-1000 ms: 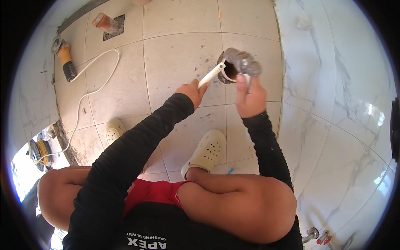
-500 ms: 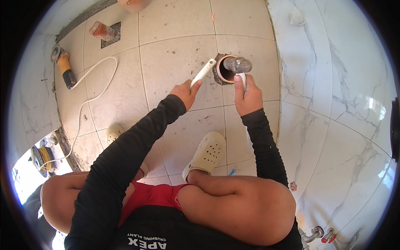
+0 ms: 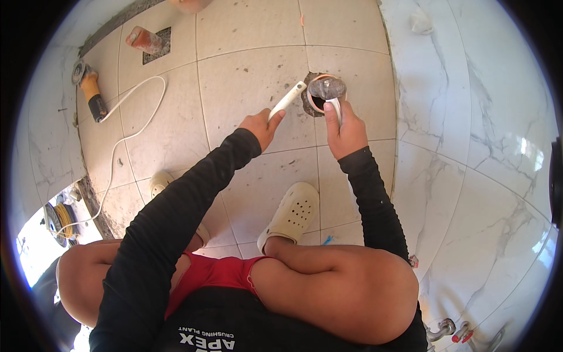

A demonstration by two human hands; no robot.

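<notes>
My left hand [image 3: 260, 128] is closed around a pale white rod [image 3: 288, 100], with a dark round mark near its far end. That end points at the left side of an orange pipe [image 3: 312, 103] set in a rough hole in the floor tiles. My right hand [image 3: 347, 130] grips a hammer [image 3: 326, 88] by its white handle. The hammer's grey, dirt-crusted head hangs over the pipe's mouth and hides part of its rim. Whether the rod's tip touches the pipe, I cannot tell.
An angle grinder [image 3: 92, 97] lies at the left wall, its white cord [image 3: 120, 141] curving toward a cable reel [image 3: 60, 224]. Another orange pipe piece [image 3: 143, 40] stands by a square cutout. Marbled wall tiles [image 3: 437, 111] rise at right, with taps [image 3: 462, 335] low down.
The hammer head has swung left, from the pipe's right side to over its mouth, and my right hand shifted slightly left. My left hand and the rod are nearly still.
</notes>
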